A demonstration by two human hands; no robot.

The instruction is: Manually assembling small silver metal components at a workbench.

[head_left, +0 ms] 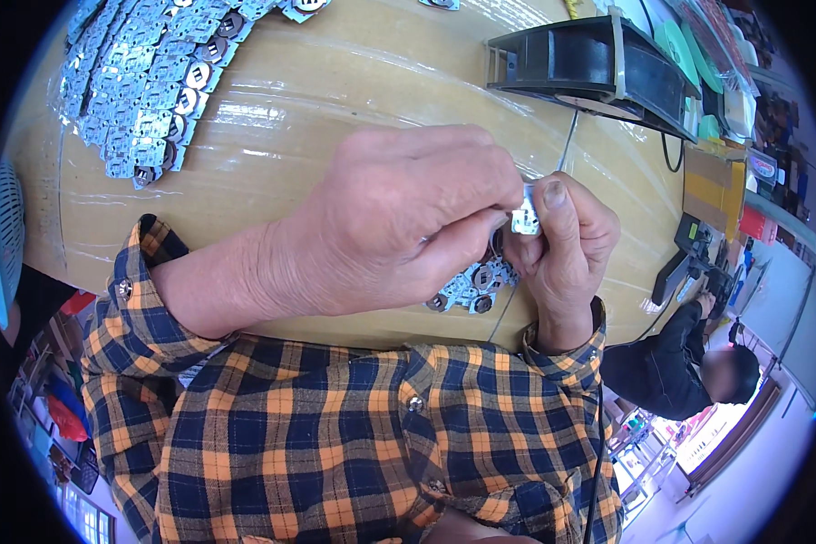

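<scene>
The left hand (408, 213) and right hand (571, 240) pinch a small board (525, 220) over the table (272, 118). Nearer the person than this board lies a pile (473, 286) of similar ones; well left of it, overlapping rows (150, 77); beyond it, rightward, a black fan (589, 68).

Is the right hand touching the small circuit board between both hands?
Touching: the head view shows the right hand gripping the circuit board, its thumb against the right edge.

Circuit boards (154, 82) far left on table (272, 136), board pile (477, 286) nearer, box (713, 188) at right
</scene>
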